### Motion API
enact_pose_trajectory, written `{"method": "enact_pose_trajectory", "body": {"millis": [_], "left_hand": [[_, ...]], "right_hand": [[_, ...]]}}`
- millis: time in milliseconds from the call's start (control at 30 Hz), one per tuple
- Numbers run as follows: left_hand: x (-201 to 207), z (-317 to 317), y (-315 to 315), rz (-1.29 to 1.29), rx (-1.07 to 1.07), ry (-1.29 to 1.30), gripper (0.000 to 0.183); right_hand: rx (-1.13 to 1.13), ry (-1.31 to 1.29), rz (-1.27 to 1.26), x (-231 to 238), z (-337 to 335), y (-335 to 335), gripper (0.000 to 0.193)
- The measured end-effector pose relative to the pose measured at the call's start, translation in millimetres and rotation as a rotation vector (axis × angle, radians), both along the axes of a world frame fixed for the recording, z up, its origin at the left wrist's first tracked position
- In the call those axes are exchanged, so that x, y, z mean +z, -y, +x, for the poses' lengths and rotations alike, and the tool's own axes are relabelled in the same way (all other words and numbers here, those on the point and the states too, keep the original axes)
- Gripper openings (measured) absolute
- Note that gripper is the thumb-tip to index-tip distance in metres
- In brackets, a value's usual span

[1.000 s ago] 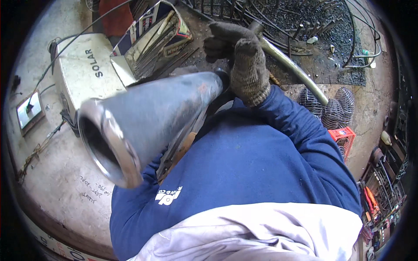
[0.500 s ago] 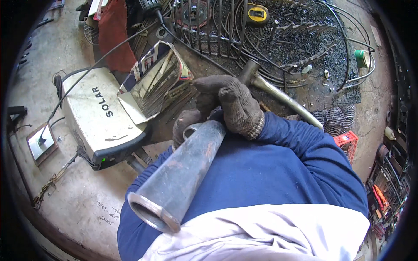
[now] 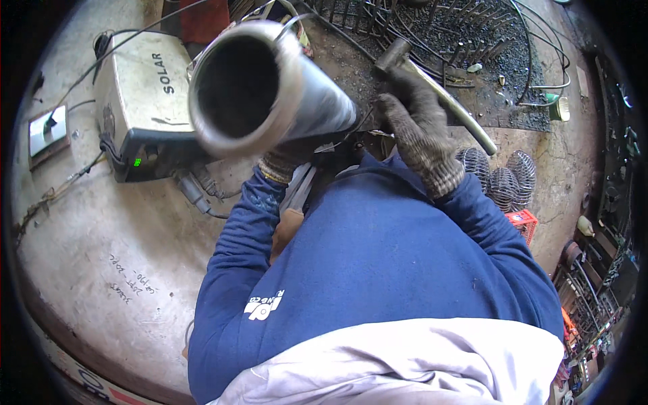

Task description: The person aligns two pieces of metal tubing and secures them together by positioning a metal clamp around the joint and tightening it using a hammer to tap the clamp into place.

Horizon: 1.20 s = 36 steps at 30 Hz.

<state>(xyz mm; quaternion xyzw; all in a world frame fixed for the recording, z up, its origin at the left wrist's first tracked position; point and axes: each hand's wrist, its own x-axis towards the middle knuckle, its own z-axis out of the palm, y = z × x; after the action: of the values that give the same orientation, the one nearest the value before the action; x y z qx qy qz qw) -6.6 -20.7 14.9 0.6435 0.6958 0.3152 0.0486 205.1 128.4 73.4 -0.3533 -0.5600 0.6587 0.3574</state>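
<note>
Steel tube (image 3: 318, 94) tilts, mouth up, by the counter's (image 3: 513, 116) near edge; left hand (image 3: 287, 160) mostly hidden beneath, can't tell its grip. Right hand (image 3: 420, 128): grip loosely open, nothing visibly held, near hammer (image 3: 467, 120). Supporting tube's lower end firmly should curb wobble.

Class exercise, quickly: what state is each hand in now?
Left hand: mostly hidden behind the metal tube; grip cannot be told.
Right hand: loosely open.

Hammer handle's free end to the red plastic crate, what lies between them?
Wire coils lie between the free end of the hammer and the red plastic crate, seen in the head view.
</note>
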Motion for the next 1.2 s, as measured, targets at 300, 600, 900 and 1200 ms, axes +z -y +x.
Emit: {"method": "enact_pose_trajectory", "body": {"millis": [300, 600, 900, 1200], "left_hand": [[43, 11, -24, 0.066, -0.035, 0.465, 0.069], [31, 6, -23, 0.051, -0.036, 0.503, 0.08], [22, 7, -26, 0.06, 0.015, 0.425, 0.082], [37, 13, -25, -0.014, 0.056, 0.397, 0.077]], "right_hand": [[0.151, 0.187, -0.337, -22, -6, 22, 0.035], [0.106, 0.294, -0.145, -2, -8, 32, 0.032], [0.122, 0.242, -0.228, -14, -5, 28, 0.031], [0.136, 0.148, -0.236, -16, 3, 24, 0.033]]}}
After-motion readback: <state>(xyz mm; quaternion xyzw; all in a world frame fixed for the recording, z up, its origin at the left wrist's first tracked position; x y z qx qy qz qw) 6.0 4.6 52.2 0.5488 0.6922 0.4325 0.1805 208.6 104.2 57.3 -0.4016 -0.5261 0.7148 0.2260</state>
